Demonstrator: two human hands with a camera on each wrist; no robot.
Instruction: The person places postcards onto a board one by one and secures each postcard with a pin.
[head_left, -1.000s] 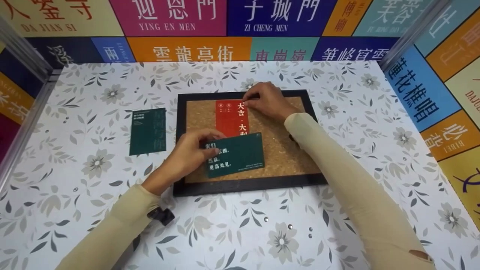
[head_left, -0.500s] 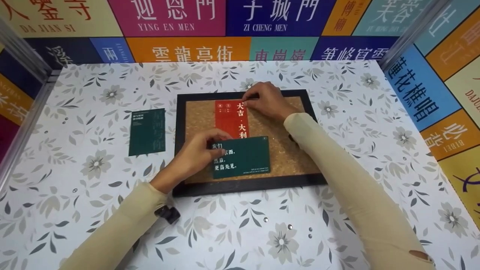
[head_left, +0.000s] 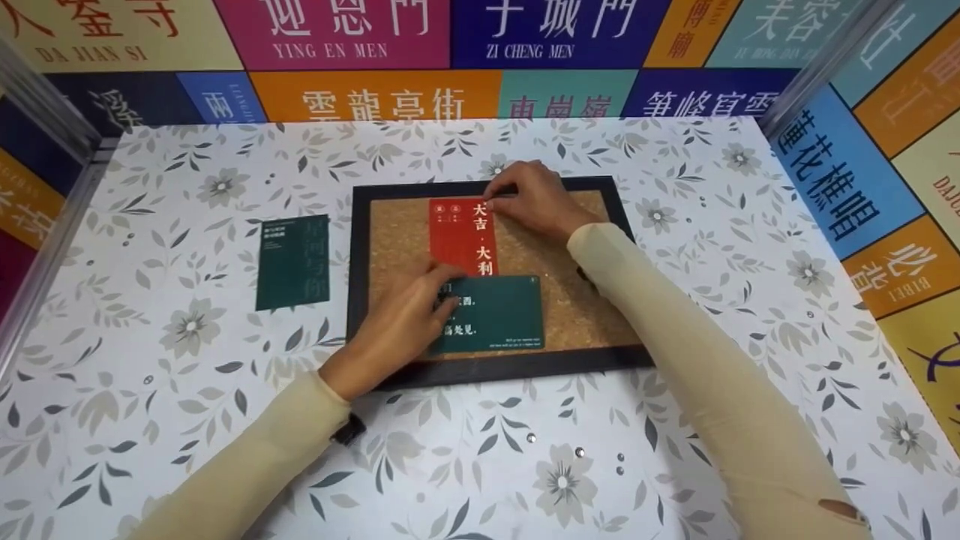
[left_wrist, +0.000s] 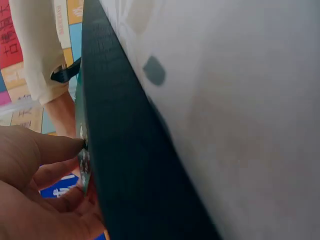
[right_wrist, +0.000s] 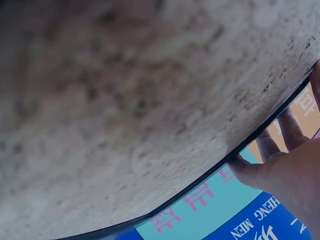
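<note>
A framed corkboard (head_left: pixel 577 315) with a black border lies on the table. A red card (head_left: pixel 454 236) with white and black characters stands lengthwise on its cork. My right hand (head_left: pixel 536 199) pinches the red card's upper right corner with thumb and forefinger. A green card (head_left: pixel 502 311) with white writing lies crosswise over the red card's lower end. My left hand (head_left: pixel 405 319) grips the green card's left end, thumb on its face; a small dark spot shows by the thumb tip. In the right wrist view the right hand's fingers (right_wrist: pixel 295 130) are at the board's edge.
Left of the board, another green card (head_left: pixel 292 262) lies on the flower-patterned tabletop (head_left: pixel 187 442). Near the front, small shiny round bits, perhaps tacks, include one bit (head_left: pixel 580 452). Colourful lettered panels (head_left: pixel 375 96) wall the back and sides.
My left hand has shifted right with the green card, which has turned from tilted to nearly level. The hand now covers more of its left end. My right hand has stayed in place.
</note>
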